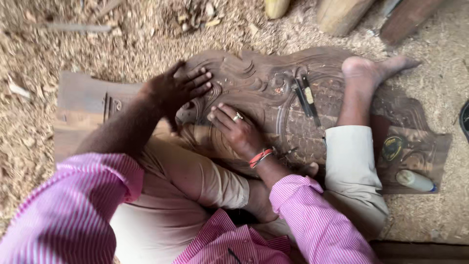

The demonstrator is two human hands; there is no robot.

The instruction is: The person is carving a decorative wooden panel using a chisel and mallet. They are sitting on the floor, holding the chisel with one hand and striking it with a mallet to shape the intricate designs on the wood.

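A seated person is pressing the left hand (178, 88), fingers spread flat, and the right hand (234, 128) (open, ringed) on a carved wooden panel (254, 83) lying amid sawdust (29, 142); two chisels (305, 100) are resting mid-panel.

One carved wooden panel (259, 88). Two chisels (306, 100) lying on it. One white bottle (414, 180). One round tin (392, 147). Two hands, one bare foot (373, 71). One ring (237, 117).
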